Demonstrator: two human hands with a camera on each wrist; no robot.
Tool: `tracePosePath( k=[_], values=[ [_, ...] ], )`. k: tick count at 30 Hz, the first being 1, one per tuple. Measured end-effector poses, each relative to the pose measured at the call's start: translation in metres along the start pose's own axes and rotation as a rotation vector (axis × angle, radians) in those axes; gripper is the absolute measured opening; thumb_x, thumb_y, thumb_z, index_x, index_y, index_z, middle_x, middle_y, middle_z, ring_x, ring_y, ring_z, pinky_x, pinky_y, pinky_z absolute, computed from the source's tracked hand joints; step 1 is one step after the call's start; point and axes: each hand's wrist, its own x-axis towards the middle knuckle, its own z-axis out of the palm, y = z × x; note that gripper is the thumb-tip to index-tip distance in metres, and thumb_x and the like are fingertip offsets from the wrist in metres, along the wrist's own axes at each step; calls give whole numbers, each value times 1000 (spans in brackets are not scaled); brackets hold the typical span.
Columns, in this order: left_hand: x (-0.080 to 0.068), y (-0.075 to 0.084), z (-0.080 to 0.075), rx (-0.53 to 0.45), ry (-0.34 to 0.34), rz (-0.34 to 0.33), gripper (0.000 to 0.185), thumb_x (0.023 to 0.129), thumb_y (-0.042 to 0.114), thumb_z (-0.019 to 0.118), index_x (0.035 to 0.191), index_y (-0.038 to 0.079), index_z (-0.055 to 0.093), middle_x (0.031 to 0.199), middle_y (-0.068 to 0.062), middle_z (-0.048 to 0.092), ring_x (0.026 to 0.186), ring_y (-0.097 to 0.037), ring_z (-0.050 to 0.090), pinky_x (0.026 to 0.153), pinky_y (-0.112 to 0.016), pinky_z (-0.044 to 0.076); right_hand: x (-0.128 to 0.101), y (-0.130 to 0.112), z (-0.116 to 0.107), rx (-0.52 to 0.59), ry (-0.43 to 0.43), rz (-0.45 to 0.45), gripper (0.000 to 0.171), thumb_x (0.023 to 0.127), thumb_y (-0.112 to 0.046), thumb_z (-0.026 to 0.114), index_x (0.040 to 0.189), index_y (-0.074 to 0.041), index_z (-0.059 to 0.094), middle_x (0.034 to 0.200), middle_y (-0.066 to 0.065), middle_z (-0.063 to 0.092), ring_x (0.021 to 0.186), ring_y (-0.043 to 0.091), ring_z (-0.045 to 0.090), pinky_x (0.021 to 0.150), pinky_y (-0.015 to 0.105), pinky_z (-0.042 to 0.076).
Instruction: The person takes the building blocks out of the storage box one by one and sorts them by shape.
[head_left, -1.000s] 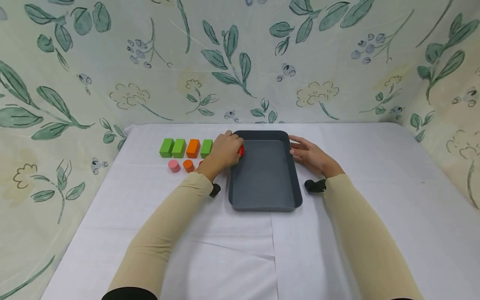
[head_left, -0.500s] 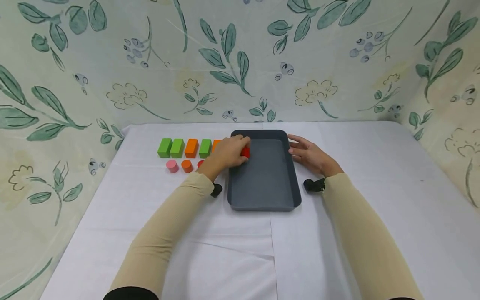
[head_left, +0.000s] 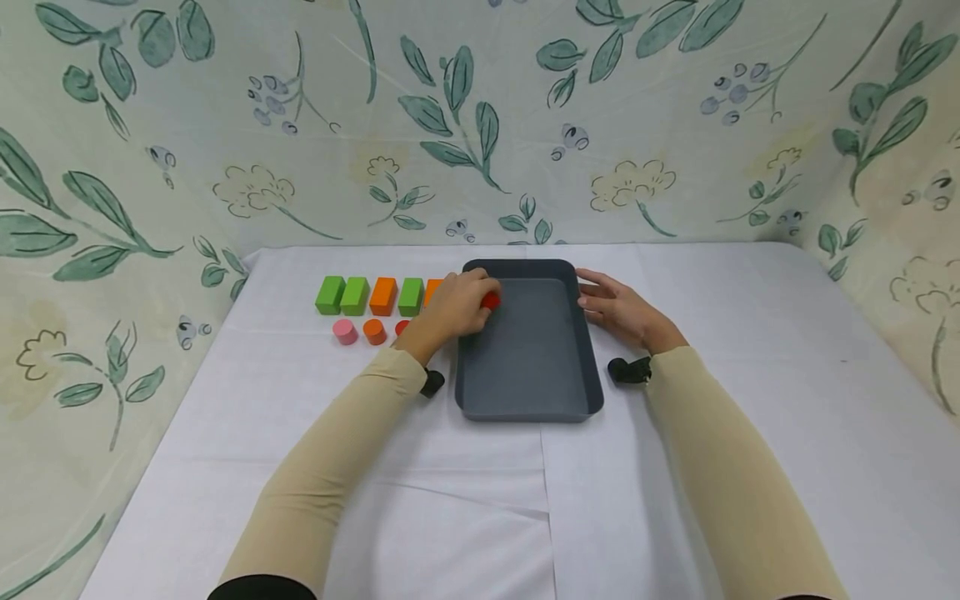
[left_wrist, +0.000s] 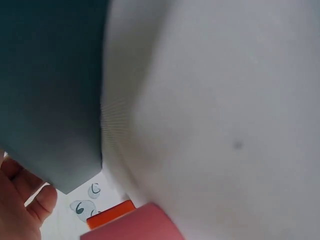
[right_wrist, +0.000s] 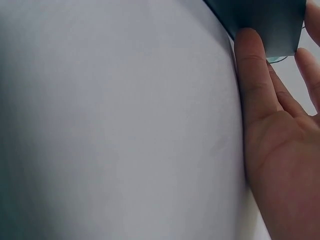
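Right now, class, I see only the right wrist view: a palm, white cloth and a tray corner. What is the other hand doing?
Observer: The left hand grips a red block just inside the left rim of the tray.
Operator: Does anything lie loose in the tray?
Observer: No, the rest of its floor is bare.
Operator: What else is on the table?
Observer: Left of the tray stands a row of blocks, green and orange, with a pink cylinder in front of it.
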Motion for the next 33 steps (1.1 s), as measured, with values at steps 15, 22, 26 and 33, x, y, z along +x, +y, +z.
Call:
tracePosePath(
  k=[15,22,26,33],
  values=[
    [-11,4,-19,-353,34,-71,42,93,9,63,133,12,55,125,-11,64,107,-27,57,100,-39,52,0,1,0,-10,1,-2,73,101,-12,54,160,-23,13,168,10,12,154,30,22,125,49,23],
    [-24,3,-23,-484,64,-48,40,92,9,65,131,12,59,124,-8,66,107,-25,58,97,-38,53,0,-2,1,-7,3,1,73,101,-12,54,160,-22,13,168,11,11,154,31,22,125,49,23],
    [-33,3,-28,-536,105,-28,37,90,9,68,126,11,60,119,-7,66,104,-24,59,93,-36,54,1,-2,1,-9,5,4,73,101,-12,54,160,-22,13,168,11,11,154,31,22,125,49,23],
    [-47,-2,-39,-537,160,-18,35,87,7,70,121,9,62,116,-9,68,104,-25,60,91,-37,55,1,-1,1,-5,3,10,72,101,-11,53,160,-23,14,168,11,11,154,30,21,125,49,23]
  ],
)
